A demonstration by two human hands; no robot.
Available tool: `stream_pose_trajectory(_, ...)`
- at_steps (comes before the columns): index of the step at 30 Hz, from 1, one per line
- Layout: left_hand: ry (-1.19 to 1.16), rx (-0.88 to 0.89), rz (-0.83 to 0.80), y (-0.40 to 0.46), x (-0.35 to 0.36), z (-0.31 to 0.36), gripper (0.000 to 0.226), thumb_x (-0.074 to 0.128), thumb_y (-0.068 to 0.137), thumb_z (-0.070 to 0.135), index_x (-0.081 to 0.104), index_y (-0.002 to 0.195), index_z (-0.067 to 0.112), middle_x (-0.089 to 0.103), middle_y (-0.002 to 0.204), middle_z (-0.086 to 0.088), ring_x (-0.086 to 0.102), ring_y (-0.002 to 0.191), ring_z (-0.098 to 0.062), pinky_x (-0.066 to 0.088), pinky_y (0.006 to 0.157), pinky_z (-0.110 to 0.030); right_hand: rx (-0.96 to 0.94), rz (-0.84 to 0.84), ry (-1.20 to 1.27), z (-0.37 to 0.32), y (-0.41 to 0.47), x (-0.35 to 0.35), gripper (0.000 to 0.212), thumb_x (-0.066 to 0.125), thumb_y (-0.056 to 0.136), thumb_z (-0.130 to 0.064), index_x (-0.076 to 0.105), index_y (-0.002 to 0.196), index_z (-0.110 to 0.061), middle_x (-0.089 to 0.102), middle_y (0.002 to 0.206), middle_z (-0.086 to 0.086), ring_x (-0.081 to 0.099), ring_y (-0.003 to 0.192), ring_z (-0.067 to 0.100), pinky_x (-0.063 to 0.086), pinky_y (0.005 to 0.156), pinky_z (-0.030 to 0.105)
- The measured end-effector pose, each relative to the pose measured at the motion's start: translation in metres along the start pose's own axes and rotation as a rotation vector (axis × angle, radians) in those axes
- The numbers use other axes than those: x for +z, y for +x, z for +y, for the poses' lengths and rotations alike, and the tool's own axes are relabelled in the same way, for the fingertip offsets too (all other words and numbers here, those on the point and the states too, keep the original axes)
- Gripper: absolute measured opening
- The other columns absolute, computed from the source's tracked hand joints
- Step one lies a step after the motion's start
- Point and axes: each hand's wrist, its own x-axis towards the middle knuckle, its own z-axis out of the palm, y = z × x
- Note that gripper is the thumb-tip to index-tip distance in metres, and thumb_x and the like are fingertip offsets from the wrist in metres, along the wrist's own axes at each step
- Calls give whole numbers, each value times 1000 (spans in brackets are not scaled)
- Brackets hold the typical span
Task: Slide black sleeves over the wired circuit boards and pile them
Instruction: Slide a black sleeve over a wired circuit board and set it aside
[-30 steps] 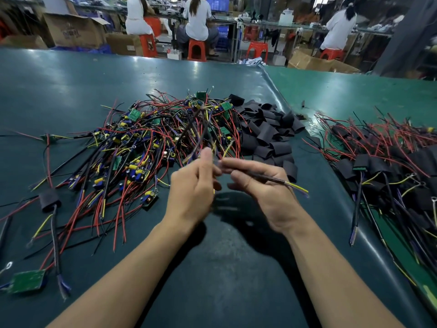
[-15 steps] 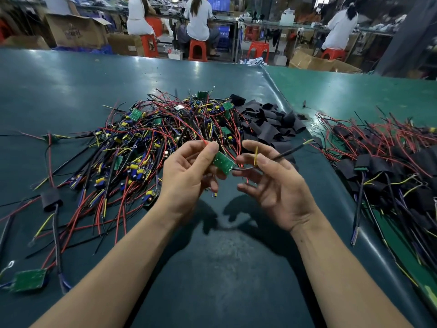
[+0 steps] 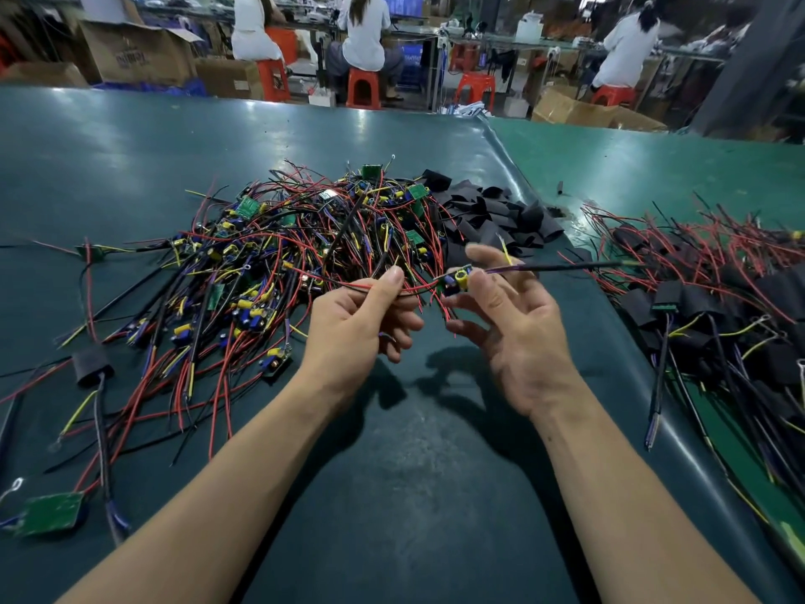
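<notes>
The circuit board (image 3: 456, 282) has passed from the left hand (image 3: 357, 318) to the right hand (image 3: 507, 318), whose fingertips pinch it. Left of the board, the left hand grips its red and black wires (image 3: 348, 286).

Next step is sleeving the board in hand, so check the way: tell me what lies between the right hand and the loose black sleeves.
Nothing visible blocks it. The right hand pinches the circuit board in the air; the black sleeves lie just beyond its fingers, uncovered on the table.
</notes>
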Motion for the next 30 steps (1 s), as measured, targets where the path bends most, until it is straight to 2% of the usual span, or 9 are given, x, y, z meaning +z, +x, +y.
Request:
stream_pose_trajectory(3, -15, -39, -15, -1, 1, 1, 44, 54, 96, 39, 70, 66, 9, 67, 58, -9, 53, 40, -12, 39, 37, -21, -9, -12, -49, 2, -1, 1, 20, 76, 77, -29, 77, 94, -18, 72, 87, 3, 69, 69, 19, 53, 56, 26)
stream_pose_trajectory(6, -7, -79, -23, -2, 0, 3, 65, 40, 87, 62, 76, 66, 13, 70, 65, -12, 54, 42, -15, 38, 37, -20, -104, 318, -76, 3, 8, -11, 5, 71, 88, -19, 70, 88, -14, 72, 75, 0, 67, 60, 15, 54, 55, 25)
stream_pose_trajectory(9, 24, -65, 4, -1, -2, 0, 68, 36, 93, 61, 75, 67, 12, 69, 65, -12, 53, 43, -16, 36, 37, -20, -221, 560, -360, 3, 18, -40, 10, 65, 95, -24, 63, 86, -24, 66, 78, -7, 61, 71, 7, 52, 74, 30)
stream_pose_trajectory(14, 86, -32, -11, 1, -3, -6, 69, 28, 105, 46, 73, 71, 8, 68, 62, -13, 51, 43, -16, 32, 37, -21, -97, 470, -646, 16, 26, -48, 11, 62, 97, -28, 58, 87, -23, 64, 83, -2, 61, 81, 17, 50, 80, 36)
stream_pose_trajectory(17, 225, 53, -52, -2, -1, -10, 54, 40, 105, 34, 73, 73, 6, 68, 61, -9, 51, 45, -12, 35, 42, -18, -46, 462, -515, 13, 26, -41, 15, 61, 98, -28, 55, 85, -23, 61, 79, -6, 69, 68, 14, 54, 58, 31)
stream_pose_trajectory(19, 528, 254, -79, -6, 0, -17, 33, 56, 100, 25, 73, 76, 10, 68, 64, 3, 54, 54, -7, 40, 55, -17, -46, 456, -399, 11, 23, -36, 17, 59, 98, -29, 54, 86, -19, 59, 77, -5, 71, 61, 17, 52, 45, 28)
stream_pose_trajectory(23, 905, 554, -151, -11, 0, -22, 11, 67, 89, 21, 74, 89, 13, 65, 84, 11, 54, 85, -14, 41, 80, -23, -112, 450, -435, 7, 20, -30, 14, 58, 99, -26, 56, 87, -20, 61, 80, -5, 67, 76, 16, 58, 67, 35)
stream_pose_trajectory(26, 1086, 507, -248, -7, -3, -22, 27, 70, 87, 20, 71, 113, 12, 66, 115, -1, 52, 113, -22, 39, 100, -33, -32, 394, -226, 5, 17, -21, 13, 59, 99, -23, 55, 89, -15, 63, 82, 0, 72, 78, 28, 60, 60, 37)
stream_pose_trajectory(30, 1210, 450, -380, -7, -7, -22, 35, 64, 90, 26, 67, 125, 19, 63, 130, 7, 49, 123, -17, 36, 103, -38, -87, 419, -43, -7, 14, -16, 14, 63, 96, -14, 56, 85, -8, 68, 74, 9, 70, 59, 24, 56, 50, 28)
